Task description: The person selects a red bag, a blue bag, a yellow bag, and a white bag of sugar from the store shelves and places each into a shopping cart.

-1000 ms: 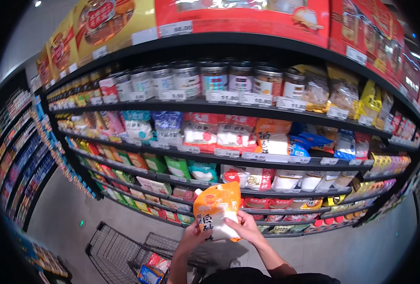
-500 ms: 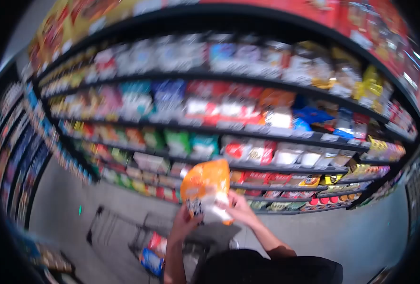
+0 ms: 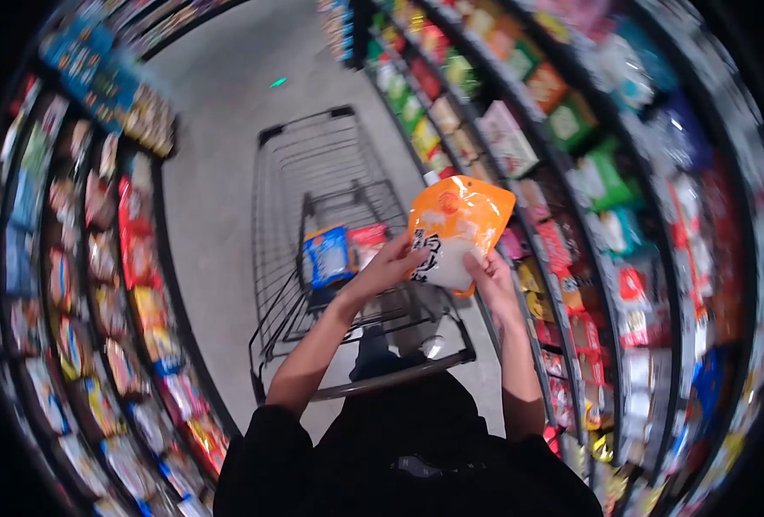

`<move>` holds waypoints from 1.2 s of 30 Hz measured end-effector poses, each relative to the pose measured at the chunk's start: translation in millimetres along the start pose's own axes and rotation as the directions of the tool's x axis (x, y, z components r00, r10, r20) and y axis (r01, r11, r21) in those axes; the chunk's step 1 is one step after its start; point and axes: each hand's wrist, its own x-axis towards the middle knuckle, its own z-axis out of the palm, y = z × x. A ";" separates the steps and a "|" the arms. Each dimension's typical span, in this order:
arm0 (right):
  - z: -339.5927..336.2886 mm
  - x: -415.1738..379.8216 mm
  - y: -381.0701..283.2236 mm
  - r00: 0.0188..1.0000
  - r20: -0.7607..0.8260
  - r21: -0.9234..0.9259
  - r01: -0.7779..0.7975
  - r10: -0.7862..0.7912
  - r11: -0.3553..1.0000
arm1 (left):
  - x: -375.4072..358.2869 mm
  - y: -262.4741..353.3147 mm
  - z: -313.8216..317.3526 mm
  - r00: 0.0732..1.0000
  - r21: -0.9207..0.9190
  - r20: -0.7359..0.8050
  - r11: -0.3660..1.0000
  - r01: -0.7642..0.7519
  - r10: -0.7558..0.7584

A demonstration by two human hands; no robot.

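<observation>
An orange pouch [image 3: 464, 211] with a pale see-through window and black lettering is held up between my two hands, above the front right of a shopping cart. My left hand [image 3: 392, 263] grips its lower left side, thumb on the front face. On the lower right edge, my right hand [image 3: 494, 284] pinches the pouch with the thumb in front. The fingers behind it are hidden. Below and to the left, a blue bag [image 3: 329, 257] and a red and white bag [image 3: 369, 241] lie in the cart [image 3: 274, 215].
Stocked shelves [image 3: 571, 189] run along the right, close to my right hand. More shelves [image 3: 110, 302] with packaged goods line the left. Grey floor [image 3: 214, 129] stretches ahead past the cart, and a blue display stand [image 3: 89, 73] is at the far left.
My view has swung left from facing the shelf to looking along the aisle over the cart. The pouch has stayed in both hands and has come round with me.
</observation>
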 end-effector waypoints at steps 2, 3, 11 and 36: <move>23.1 32.1 15.2 0.994 0.025 -0.057 -0.101 0.102 0.993 | -5.5 -6.1 -39.2 0.997 0.016 -0.081 1.000 0.012 -0.011; 38.0 44.8 17.7 0.993 0.048 -0.069 -0.103 0.106 0.992 | -4.7 -6.3 -57.4 0.993 0.072 -0.110 0.996 0.051 -0.043; 128.2 150.6 56.5 0.945 0.276 0.044 -0.195 0.176 0.980 | 20.0 -44.3 -177.7 0.921 -0.107 -0.386 0.994 0.005 -0.046; 86.4 86.4 98.4 0.997 0.006 -0.496 0.073 -0.080 0.865 | 3.6 -51.6 -228.9 0.672 -0.190 -0.740 0.958 -0.213 0.003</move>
